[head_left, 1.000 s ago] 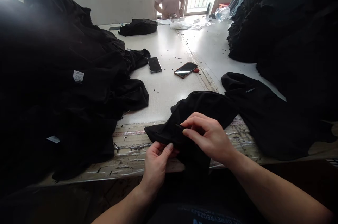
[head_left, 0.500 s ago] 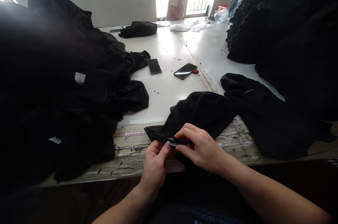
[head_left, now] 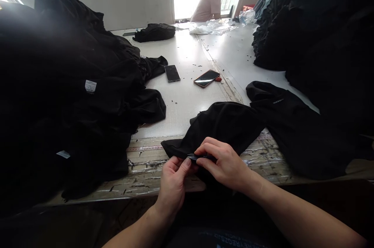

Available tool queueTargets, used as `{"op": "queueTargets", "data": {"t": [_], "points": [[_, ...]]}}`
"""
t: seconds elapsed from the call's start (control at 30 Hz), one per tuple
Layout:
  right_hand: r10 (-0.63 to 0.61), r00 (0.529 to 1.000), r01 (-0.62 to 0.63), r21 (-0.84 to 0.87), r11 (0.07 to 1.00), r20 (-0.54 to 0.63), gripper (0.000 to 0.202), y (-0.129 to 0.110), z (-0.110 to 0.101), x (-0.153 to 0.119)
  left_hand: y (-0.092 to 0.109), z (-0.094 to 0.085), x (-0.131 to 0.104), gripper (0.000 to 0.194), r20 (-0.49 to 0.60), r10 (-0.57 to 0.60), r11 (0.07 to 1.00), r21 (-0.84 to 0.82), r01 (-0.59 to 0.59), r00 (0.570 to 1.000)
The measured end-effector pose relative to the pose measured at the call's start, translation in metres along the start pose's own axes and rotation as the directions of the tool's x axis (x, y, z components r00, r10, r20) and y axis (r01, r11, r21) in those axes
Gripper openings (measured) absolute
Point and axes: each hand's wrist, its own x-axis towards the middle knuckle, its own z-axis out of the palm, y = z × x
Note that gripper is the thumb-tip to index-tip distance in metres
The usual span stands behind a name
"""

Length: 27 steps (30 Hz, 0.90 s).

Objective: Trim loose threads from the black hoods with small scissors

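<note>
The black garment [head_left: 224,123] at lower centre looks like soft, matt cloth, as does the heap [head_left: 108,115] at left, whose upper label [head_left: 90,86] seems smooth (paper or woven, hard to tell). The tabletop [head_left: 187,101] is smooth with a glossy sheen, its near edge [head_left: 149,179] rough under wrinkled, shiny clear plastic; the small cutter [head_left: 192,156] has a metallic glint.

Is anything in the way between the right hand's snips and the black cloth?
Nothing visible. The right hand holds the snips with the tip at the edge of the black cloth. The left hand pinches that edge, its thumb close beside the tip; whether they touch, I can't tell.
</note>
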Motion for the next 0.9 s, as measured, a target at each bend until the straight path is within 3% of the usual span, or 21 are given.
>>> {"op": "queueTargets", "data": {"t": [0.37, 0.53, 0.6, 0.67, 0.7, 0.77, 0.83, 0.9], "points": [[0.021, 1.000, -0.021, 0.055, 0.998, -0.001, 0.008, 0.002, 0.000, 0.003, 0.002, 0.001, -0.002, 0.017, 0.005, 0.020, 1.000, 0.018, -0.020, 1.000], [-0.058, 0.990, 0.073, 0.118, 0.990, -0.128, 0.009, -0.021, -0.012, -0.005, 0.005, 0.003, 0.001, 0.020, -0.016, 0.029, 1.000, 0.001, -0.029, 0.999], [-0.168, 0.985, 0.172, 0.130, 0.977, -0.041, 0.009, -0.035, -0.013, -0.012, 0.010, 0.005, 0.005, 0.021, -0.035, 0.019, 0.999, -0.043, -0.021, 0.999], [-0.220, 0.969, 0.218, 0.025, 0.976, 0.114, 0.029, -0.041, -0.007, -0.019, 0.017, 0.005, 0.011, 0.023, -0.067, 0.010, 0.996, -0.086, -0.015, 0.998], [-0.187, 0.970, 0.202, -0.089, 0.975, 0.156, 0.042, -0.040, -0.001, -0.022, 0.020, 0.005, 0.014, 0.023, -0.086, 0.009, 0.995, -0.099, -0.018, 0.996], [-0.037, 0.994, 0.074, -0.362, 0.929, 0.106, 0.053, -0.027, 0.013, -0.025, 0.026, 0.003, 0.020, 0.024, -0.119, 0.026, 0.993, -0.111, -0.040, 0.993], [0.103, 0.994, -0.065, -0.505, 0.861, 0.047, 0.034, -0.007, 0.023, -0.028, 0.028, 0.001, 0.027, 0.025, -0.149, 0.073, 0.988, -0.125, -0.092, 0.986], [0.170, 0.985, -0.143, -0.498, 0.855, 0.009, 0.015, 0.013, 0.025, -0.031, 0.025, -0.002, 0.032, 0.025, -0.164, 0.151, 0.978, -0.119, -0.172, 0.975]]}}
